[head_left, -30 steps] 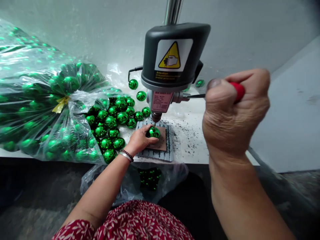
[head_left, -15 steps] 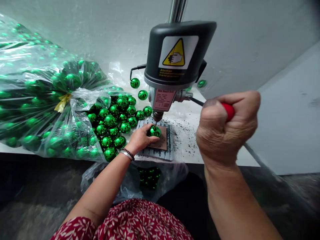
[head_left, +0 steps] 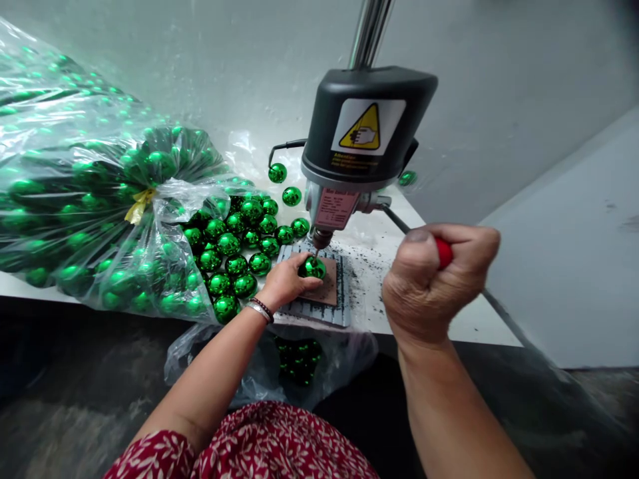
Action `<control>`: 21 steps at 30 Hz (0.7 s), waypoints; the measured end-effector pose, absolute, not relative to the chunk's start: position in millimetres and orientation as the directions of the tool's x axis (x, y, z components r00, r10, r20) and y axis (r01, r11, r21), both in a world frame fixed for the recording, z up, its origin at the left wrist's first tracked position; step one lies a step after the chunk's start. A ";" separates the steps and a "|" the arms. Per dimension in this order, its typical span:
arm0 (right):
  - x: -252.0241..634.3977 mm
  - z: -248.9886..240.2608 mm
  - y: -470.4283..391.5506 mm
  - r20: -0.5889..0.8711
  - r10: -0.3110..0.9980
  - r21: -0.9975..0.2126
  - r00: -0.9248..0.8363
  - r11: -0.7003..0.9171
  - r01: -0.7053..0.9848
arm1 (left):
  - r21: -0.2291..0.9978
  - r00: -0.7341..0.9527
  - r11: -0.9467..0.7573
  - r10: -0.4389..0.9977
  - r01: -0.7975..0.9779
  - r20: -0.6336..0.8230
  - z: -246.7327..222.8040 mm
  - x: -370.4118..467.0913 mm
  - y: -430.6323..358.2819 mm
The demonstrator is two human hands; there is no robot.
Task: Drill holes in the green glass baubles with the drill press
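My left hand [head_left: 289,281] grips a shiny green bauble [head_left: 315,267] between thumb and fingers. The bauble rests on a brown square board [head_left: 327,291] laid over the grooved grey base [head_left: 341,313] of a bench drill [head_left: 372,126]. Right above the bauble is the drill's chuck [head_left: 323,239], its thin bit at the bauble's top; whether it has gone in, I cannot tell. My right hand [head_left: 434,279] is closed in a fist around the red knob [head_left: 443,253] of the drill's feed lever [head_left: 397,219].
Loose green baubles [head_left: 229,244] crowd the white table [head_left: 399,266] left of the drill, beside a large clear plastic bag [head_left: 90,199] full of them. Dark shavings lie around the base. Below the table edge hangs another plastic bag [head_left: 239,372] holding baubles.
My right hand has brought the lever knob lower, and the chuck with its bit is now closer to the bauble. The whole view has shifted slightly. My left hand keeps its hold.
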State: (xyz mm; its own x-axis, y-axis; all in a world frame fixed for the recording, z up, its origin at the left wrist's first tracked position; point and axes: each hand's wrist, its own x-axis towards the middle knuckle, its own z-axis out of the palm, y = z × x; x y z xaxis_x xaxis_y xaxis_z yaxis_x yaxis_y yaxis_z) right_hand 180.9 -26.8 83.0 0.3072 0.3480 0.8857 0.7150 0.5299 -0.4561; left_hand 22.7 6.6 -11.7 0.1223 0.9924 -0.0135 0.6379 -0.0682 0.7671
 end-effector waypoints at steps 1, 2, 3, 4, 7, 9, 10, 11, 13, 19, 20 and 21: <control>180.4 82.2 -26.7 0.887 0.344 -0.454 0.307 0.534 0.713 | 0.767 0.121 -0.069 0.993 0.637 -0.011 -12.1 22.7 6.6; 179.9 81.5 -26.7 0.889 0.339 -0.451 0.307 0.537 0.713 | 0.767 0.119 -0.070 0.993 0.638 -0.009 -12.4 22.7 6.5; 179.6 80.7 -26.7 0.891 0.336 -0.449 0.306 0.540 0.712 | 0.765 0.119 -0.070 0.993 0.640 -0.008 -12.6 22.6 6.5; 179.3 80.0 -26.8 0.893 0.332 -0.445 0.305 0.543 0.712 | 0.764 0.119 -0.071 0.993 0.642 -0.008 -12.9 22.5 6.4; 179.3 78.1 -26.6 0.897 0.322 -0.437 0.302 0.547 0.714 | 0.762 0.119 -0.078 0.993 0.643 0.001 -14.2 22.2 6.7; 179.9 75.8 -26.1 0.901 0.315 -0.430 0.299 0.549 0.717 | 0.764 0.123 -0.090 0.992 0.639 0.014 -15.1 22.0 7.1; 180.2 73.9 -26.0 0.903 0.311 -0.425 0.296 0.550 0.719 | 0.765 0.124 -0.094 0.992 0.637 0.018 -15.4 22.0 7.3; 180.6 71.2 -26.0 0.905 0.308 -0.420 0.293 0.550 0.722 | 0.766 0.125 -0.096 0.992 0.636 0.020 -15.7 22.1 7.4; 181.3 64.2 -26.9 0.910 0.303 -0.410 0.284 0.550 0.728 | 0.766 0.119 -0.092 0.993 0.636 0.021 -15.9 22.2 7.3; 183.1 64.9 -27.7 0.899 0.331 -0.427 0.287 0.522 0.738 | 0.758 0.113 -0.096 0.993 0.645 0.030 -17.7 23.1 8.0; 183.6 73.3 -25.2 0.896 0.332 -0.435 0.295 0.517 0.737 | 0.757 0.113 -0.098 0.993 0.646 0.032 -17.8 23.6 8.4; 184.3 83.9 -21.6 0.891 0.339 -0.445 0.302 0.512 0.735 | 0.756 0.113 -0.101 0.993 0.646 0.037 -17.4 24.1 8.5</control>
